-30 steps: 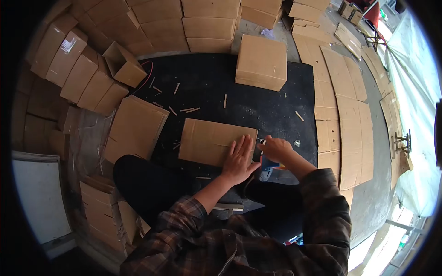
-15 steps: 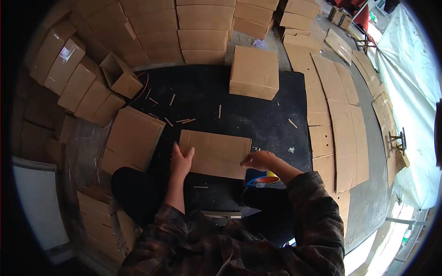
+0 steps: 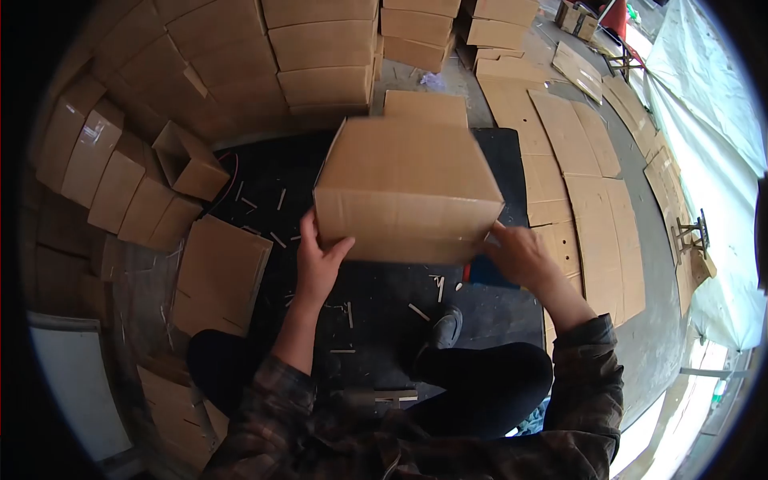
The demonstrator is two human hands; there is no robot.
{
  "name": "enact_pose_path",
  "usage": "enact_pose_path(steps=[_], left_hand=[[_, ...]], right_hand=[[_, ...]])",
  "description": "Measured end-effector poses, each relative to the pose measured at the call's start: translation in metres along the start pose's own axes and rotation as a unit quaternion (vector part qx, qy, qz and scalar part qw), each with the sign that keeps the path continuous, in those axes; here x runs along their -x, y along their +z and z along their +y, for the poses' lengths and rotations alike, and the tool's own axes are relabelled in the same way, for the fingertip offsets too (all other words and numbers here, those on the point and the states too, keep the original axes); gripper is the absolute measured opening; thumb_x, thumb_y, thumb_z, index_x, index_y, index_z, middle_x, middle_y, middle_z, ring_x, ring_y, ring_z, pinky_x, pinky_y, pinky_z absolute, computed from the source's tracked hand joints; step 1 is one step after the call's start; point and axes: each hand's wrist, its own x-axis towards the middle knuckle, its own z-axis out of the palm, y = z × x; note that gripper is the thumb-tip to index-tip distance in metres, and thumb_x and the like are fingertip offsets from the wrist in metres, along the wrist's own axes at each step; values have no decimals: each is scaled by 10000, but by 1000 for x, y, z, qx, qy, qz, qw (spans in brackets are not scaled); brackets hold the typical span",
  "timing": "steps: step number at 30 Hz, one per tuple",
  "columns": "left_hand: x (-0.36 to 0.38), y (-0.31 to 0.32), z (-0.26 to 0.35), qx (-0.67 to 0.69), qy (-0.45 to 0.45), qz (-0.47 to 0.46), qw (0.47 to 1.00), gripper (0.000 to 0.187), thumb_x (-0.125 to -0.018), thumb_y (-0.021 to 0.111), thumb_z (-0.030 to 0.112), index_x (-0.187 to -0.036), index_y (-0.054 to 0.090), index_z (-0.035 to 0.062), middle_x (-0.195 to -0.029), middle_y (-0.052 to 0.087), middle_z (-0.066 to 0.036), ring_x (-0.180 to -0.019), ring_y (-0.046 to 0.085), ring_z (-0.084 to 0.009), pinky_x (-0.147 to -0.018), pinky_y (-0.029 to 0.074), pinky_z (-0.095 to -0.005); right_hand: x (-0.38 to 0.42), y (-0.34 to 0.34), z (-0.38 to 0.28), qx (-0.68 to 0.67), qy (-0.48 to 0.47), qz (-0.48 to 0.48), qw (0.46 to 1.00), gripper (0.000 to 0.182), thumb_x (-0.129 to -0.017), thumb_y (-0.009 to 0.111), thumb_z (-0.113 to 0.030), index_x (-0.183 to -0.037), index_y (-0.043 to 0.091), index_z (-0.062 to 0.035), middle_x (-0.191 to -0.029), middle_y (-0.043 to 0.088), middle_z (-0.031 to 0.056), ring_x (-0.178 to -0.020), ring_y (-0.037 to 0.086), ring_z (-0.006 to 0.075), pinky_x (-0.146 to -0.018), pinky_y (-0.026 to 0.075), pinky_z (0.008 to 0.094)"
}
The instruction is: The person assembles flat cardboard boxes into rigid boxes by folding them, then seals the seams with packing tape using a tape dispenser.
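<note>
A closed cardboard box (image 3: 408,164) is held up between my two hands above the black mat, tilted so its top and near side face me. My left hand (image 3: 318,264) grips its lower left edge, thumb on the near side. At the lower right corner, my right hand (image 3: 522,254) is closed on the box. Just below the right hand is a blurred blue object with a red edge (image 3: 492,274); whether that hand also holds it I cannot make out. Another cardboard box (image 3: 426,104) stands behind, partly hidden.
Small cardboard scraps (image 3: 418,312) litter the black mat (image 3: 384,288). A flat-looking carton (image 3: 220,276) lies at the left, near an open box (image 3: 190,160). Stacked cartons (image 3: 324,48) line the back. Flattened cardboard sheets (image 3: 604,232) cover the floor at right.
Both hands have raised the box up and forward, and its top has tipped into view. The right knee and a shoe now show below. The blue object has moved up with the right hand.
</note>
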Motion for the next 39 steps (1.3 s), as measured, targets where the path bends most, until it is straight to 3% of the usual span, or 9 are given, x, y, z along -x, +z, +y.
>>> enact_pose_path(steps=[5,10,12,18,23,28,35,37,39], left_hand=[[-122,61,-26,74,107,-6,991,749,-827,670,-21,-1432,231,35,-1337,497,-133,-1226,491,-204,-1017,407,-338],[-233,112,-80,77,165,6,983,787,-803,691,-11,-1441,235,53,-1333,521,-125,-1216,505,-202,-1011,405,-323],[-244,123,-114,47,135,11,990,794,-798,701,3,-1441,238,54,-1325,528,-130,-1211,513,-211,-1010,409,-327],[-241,132,-190,-71,76,20,994,787,-794,724,53,-1434,266,68,-1295,543,-139,-1187,532,-230,-996,430,-341],[-237,131,-191,57,42,0,997,747,-822,690,1,-1437,274,80,-1296,511,-130,-1176,524,-222,-988,446,-337],[-231,131,-188,66,27,-4,997,737,-829,683,-4,-1437,277,82,-1317,497,-139,-1207,508,-229,-1011,428,-342],[-225,128,-171,-73,60,12,995,924,-728,761,31,-1474,217,36,-1402,436,-192,-1309,430,-285,-1086,350,-375],[-211,118,-180,-125,71,42,989,986,-713,772,62,-1494,170,36,-1462,335,-241,-1346,358,-358,-1112,315,-397],[-185,103,-180,-187,29,40,981,940,-724,760,88,-1482,206,42,-1428,371,-234,-1326,372,-371,-1107,321,-413]], right_hand=[[-82,-26,36,10,80,123,989,287,-906,548,-397,-1069,583,-163,-895,682,173,-880,657,376,-731,513,493],[-193,-15,84,16,85,153,984,313,-926,505,-419,-1102,585,-173,-965,684,165,-916,653,378,-750,519,488],[-227,9,98,29,112,121,986,323,-929,499,-421,-1114,587,-171,-973,688,161,-926,657,376,-768,525,474],[-249,77,115,68,104,53,991,306,-942,479,-400,-1110,584,-166,-943,698,146,-892,683,337,-746,541,447],[-252,86,115,64,98,56,992,343,-954,456,-427,-1123,575,-153,-932,697,153,-872,679,353,-728,534,454],[-246,79,106,35,126,41,991,347,-960,442,-439,-1131,589,-176,-960,694,154,-909,672,350,-759,525,456],[-241,81,106,32,133,26,990,318,-950,457,-429,-1140,598,-217,-985,687,168,-947,652,371,-781,514,484],[-229,93,110,36,133,17,990,372,-929,494,-424,-1245,563,-241,-990,685,178,-953,651,369,-790,509,492],[-216,133,150,40,54,80,995,424,-887,571,-412,-1241,587,-180,-996,682,195,-973,640,379,-814,508,479]])
